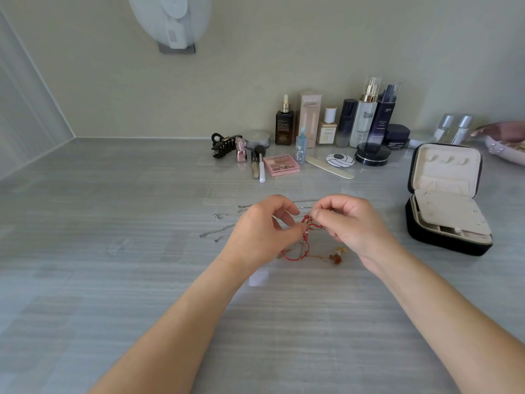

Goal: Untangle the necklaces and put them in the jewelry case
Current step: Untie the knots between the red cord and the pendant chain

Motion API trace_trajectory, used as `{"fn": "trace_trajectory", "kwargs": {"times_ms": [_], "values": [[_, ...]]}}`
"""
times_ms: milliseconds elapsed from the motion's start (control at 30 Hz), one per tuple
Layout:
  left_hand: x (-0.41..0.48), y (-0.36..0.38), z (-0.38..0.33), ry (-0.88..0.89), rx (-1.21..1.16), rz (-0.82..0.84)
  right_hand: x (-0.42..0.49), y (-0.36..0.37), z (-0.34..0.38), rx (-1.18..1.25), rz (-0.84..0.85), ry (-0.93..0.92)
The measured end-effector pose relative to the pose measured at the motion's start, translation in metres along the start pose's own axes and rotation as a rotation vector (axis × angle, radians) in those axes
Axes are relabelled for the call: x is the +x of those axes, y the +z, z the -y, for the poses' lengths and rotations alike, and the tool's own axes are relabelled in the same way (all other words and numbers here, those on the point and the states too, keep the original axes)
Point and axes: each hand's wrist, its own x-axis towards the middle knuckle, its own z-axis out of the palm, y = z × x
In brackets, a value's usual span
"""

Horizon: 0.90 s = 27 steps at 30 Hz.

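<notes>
Grey wood-grain tabletop (113, 280) carries everything here, and at about three o'clock from the hands sits one black jewelry case (447, 220), lid up, its cream trays bare as far as I can see. The step in hand looks like untangling, with nothing stowed yet. The left hand (261, 231) and right hand (349, 226) meet over the knot, fingertips of both pinched shut on the red cord necklace (305, 237), whose loop droops to the table beside one gold chain with amber charms (332, 255). At nine o'clock lie silver chains (221, 230), perhaps two or three; their ends overlap too much to count. Next, I judge, comes teasing red from gold without yanking.
</notes>
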Motion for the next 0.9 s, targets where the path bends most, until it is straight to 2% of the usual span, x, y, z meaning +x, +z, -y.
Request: {"fn": "trace_trajectory", "kwargs": {"times_ms": [333,667,900], "values": [[0.000,0.004,0.001,0.048,0.041,-0.041,0.001,-0.001,0.000,0.026,0.033,0.047],[0.005,-0.003,0.001,-0.002,-0.142,-0.141,0.003,0.000,-0.001,0.000,-0.002,0.050],[0.007,-0.008,0.001,-0.153,-0.328,-0.173,0.002,-0.002,0.000,0.006,-0.003,0.062]]}}
